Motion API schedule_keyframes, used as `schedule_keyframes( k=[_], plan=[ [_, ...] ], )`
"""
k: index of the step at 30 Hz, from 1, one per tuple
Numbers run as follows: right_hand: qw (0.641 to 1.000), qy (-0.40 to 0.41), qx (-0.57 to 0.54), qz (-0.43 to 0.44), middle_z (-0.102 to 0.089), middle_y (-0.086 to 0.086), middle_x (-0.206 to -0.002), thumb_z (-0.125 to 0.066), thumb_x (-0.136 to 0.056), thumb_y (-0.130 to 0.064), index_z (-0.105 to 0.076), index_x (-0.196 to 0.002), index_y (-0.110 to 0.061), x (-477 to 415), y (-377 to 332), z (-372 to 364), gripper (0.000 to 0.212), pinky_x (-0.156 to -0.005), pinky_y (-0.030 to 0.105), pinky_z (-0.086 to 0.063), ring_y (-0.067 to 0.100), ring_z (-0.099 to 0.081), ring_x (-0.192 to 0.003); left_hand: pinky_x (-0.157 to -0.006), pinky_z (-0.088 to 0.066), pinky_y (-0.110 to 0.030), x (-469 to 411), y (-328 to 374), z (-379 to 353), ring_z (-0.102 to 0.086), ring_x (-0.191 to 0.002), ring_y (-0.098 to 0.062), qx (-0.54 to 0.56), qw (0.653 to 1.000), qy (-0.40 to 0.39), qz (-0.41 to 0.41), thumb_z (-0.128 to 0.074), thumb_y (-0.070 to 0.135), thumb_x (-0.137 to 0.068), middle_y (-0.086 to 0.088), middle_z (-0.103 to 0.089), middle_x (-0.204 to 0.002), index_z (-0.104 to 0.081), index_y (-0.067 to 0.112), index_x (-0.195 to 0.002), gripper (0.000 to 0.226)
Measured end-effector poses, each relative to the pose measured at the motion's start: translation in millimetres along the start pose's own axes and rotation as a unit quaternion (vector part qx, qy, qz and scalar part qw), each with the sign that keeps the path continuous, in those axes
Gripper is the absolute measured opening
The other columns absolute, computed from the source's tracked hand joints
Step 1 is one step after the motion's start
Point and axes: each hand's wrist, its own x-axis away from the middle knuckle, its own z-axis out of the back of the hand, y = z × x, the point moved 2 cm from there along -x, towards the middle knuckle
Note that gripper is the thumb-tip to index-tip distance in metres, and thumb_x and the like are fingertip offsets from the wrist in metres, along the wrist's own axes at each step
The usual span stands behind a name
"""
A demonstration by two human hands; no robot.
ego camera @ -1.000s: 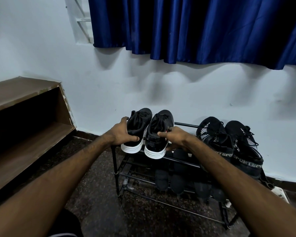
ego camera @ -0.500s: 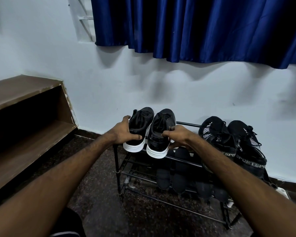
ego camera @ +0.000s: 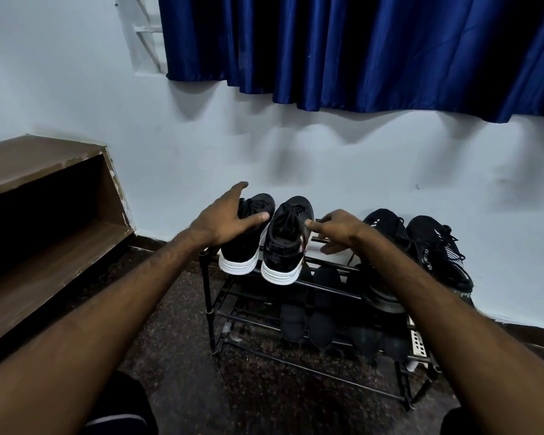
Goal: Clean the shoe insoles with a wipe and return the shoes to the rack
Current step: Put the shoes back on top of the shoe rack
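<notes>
Pale wall (ego camera: 327, 158) behind rack (ego camera: 205, 290), white-soled shoes (ego camera: 285, 249) on top. Left hand (ego camera: 223, 224) splayed loose over one, right hand (ego camera: 339, 229) slack beside other.

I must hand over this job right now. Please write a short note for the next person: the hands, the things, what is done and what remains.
Left hand: open, spread over the left shoe; grips nothing.
Right hand: open, fingers loose, beside the right shoe; holds nothing.
Things: both white-soled shoes stand side by side on the top tier of the rack, heels toward the camera. No wipe in view.
Done: the pair is on the rack.
Left: probably only to draw the hands away. Whether the insoles are clean cannot be seen.
</notes>
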Motion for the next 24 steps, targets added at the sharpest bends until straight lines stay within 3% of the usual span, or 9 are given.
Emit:
schedule_keyframes(
  k=[6,9,13,17,21,24],
  plan=[
    [0.994,0.091,0.014,0.053,-0.073,0.013,-0.095,-0.067,-0.093,-0.028,-0.070,-0.101,-0.006,20.2,15.9,50.2,0.023,-0.073,0.039,-0.062,0.026,-0.072,-0.077,-0.104,-0.037,-0.035,-14.0,57.6,-28.6,-0.044,-0.133,-0.019,-0.071,0.989,0.043,-0.125,-0.061,0.041,-0.094,-0.001,-0.052,-0.142,-0.032,0.024,-0.151,0.067],
    [0.987,0.140,0.042,0.068,-0.076,0.009,-0.089,-0.068,-0.090,-0.023,-0.071,-0.087,-0.019,26.7,37.6,84.5,0.006,-0.081,0.043,-0.061,0.021,-0.073,-0.076,-0.107,-0.037,-0.034,-20.0,87.5,-51.2,-0.045,-0.133,-0.019,-0.060,0.980,0.054,-0.181,-0.061,0.033,-0.095,0.001,-0.049,-0.146,-0.040,0.022,-0.147,0.057],
    [0.975,0.208,0.057,0.061,-0.075,0.004,-0.088,-0.070,-0.085,-0.019,-0.072,-0.077,-0.025,31.0,76.6,133.2,0.011,-0.088,0.038,-0.057,0.021,-0.072,-0.089,-0.100,-0.045,-0.035,-31.2,128.8,-93.9,-0.055,-0.120,-0.017,-0.027,0.974,0.041,-0.222,-0.061,0.029,-0.095,0.004,-0.054,-0.138,-0.050,0.023,-0.138,0.045],
    [0.961,0.228,0.144,0.057,-0.076,0.004,-0.098,-0.070,-0.085,-0.017,-0.078,-0.094,-0.018,43.0,110.0,155.4,0.012,-0.086,0.023,-0.047,0.019,-0.068,-0.097,-0.091,-0.051,-0.036,-48.6,163.6,-141.6,-0.063,-0.095,-0.016,0.030,0.987,-0.012,-0.160,-0.060,0.029,-0.096,0.003,-0.063,-0.123,-0.056,0.021,-0.130,0.035],
    [0.965,0.193,0.154,0.091,-0.073,0.006,-0.112,-0.068,-0.089,-0.015,-0.074,-0.108,-0.011,39.0,127.3,154.4,0.020,-0.097,0.028,-0.047,0.022,-0.065,-0.107,-0.106,-0.042,-0.034,-66.1,172.0,-183.6,-0.057,-0.124,-0.023,0.018,0.989,-0.126,-0.074,-0.061,0.037,-0.096,-0.006,-0.060,-0.136,-0.056,0.014,-0.137,0.047],
    [0.964,0.176,0.160,0.118,-0.069,0.009,-0.119,-0.066,-0.092,-0.015,-0.069,-0.119,-0.010,28.0,129.5,150.3,0.028,-0.100,0.032,-0.045,0.024,-0.062,-0.114,-0.103,-0.045,-0.033,-72.6,175.3,-196.4,-0.058,-0.121,-0.021,-0.015,0.986,-0.161,-0.034,-0.075,0.045,-0.083,-0.004,-0.064,-0.130,-0.064,0.018,-0.128,0.054]
  ],
)
